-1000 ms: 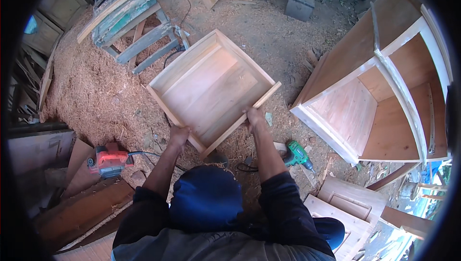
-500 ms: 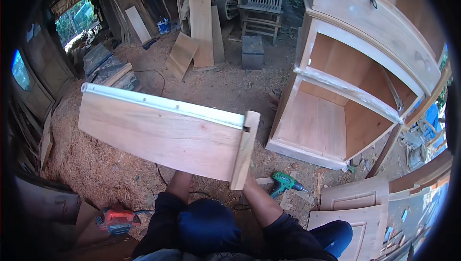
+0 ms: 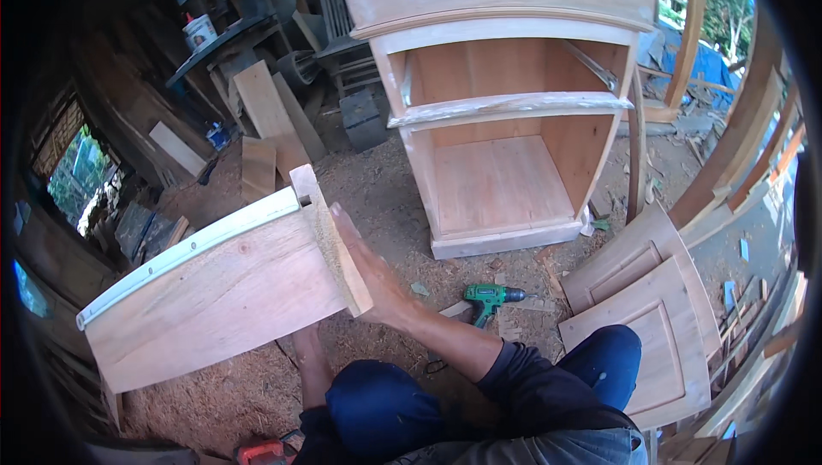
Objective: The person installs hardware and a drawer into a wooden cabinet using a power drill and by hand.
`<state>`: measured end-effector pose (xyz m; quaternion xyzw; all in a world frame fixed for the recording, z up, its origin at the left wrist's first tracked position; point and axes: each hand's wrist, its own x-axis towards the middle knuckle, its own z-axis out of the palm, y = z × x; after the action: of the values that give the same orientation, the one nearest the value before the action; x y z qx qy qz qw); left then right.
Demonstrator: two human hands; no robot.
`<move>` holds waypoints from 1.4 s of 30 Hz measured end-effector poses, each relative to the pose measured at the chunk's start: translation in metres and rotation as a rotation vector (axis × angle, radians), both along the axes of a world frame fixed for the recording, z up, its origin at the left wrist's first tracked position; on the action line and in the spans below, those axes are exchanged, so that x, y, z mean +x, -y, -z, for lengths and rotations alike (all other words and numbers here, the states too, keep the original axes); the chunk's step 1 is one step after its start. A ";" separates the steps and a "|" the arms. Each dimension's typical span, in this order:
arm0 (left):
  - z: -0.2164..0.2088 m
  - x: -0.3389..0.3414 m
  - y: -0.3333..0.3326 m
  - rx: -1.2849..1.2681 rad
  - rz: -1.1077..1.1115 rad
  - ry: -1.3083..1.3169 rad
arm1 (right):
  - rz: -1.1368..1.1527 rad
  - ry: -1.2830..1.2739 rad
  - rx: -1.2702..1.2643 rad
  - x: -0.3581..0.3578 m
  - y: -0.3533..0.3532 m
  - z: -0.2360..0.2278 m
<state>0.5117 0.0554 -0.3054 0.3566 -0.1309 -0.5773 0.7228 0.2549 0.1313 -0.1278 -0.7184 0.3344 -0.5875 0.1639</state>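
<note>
A bare wooden drawer (image 3: 223,294) is held up before me, its long side toward me and its left end lower. A white metal slide rail (image 3: 193,251) runs along its upper edge. My right hand (image 3: 364,268) is against the drawer's front piece at the right end, thumb side up. Behind the drawer's lower edge goes my left hand (image 3: 310,345); only the wrist shows and its fingers are hidden. Ahead stands an unfinished wooden cabinet (image 3: 505,242) with two open bays, the upper one with metal rails inside.
A green cordless drill (image 3: 490,295) lies on the shavings at right. Two curved panel doors (image 3: 642,336) lean beside my knee. At the lower edge is a red power tool (image 3: 261,452). Boards (image 3: 274,114) and a grey block (image 3: 363,121) stand farther back.
My view has turned right, so the cabinet now sits nearer the middle. The drawer has swung, its front end up and its left end down. More of my right hand shows.
</note>
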 end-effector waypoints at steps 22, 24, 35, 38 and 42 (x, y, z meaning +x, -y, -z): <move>-0.281 0.003 -0.095 -0.631 0.120 0.580 | 0.049 -0.226 0.303 -0.245 -0.087 -0.152; -0.263 -0.028 -0.104 -0.630 0.219 0.567 | 0.094 -0.134 0.279 -0.272 -0.115 -0.103; -0.210 -0.169 -0.119 -0.639 0.582 1.020 | 0.270 0.539 0.788 -0.350 -0.236 0.042; -0.204 -0.203 -0.112 -0.765 0.572 1.192 | 0.392 0.550 0.809 -0.388 -0.257 0.046; -0.207 -0.224 -0.106 -0.732 0.514 1.239 | 0.421 0.564 0.796 -0.407 -0.251 0.052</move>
<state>0.2879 0.1618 -0.0979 0.3112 -0.7744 -0.3417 0.4321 -0.1518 0.3824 -0.1793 -0.3318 0.6115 -0.6060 0.3858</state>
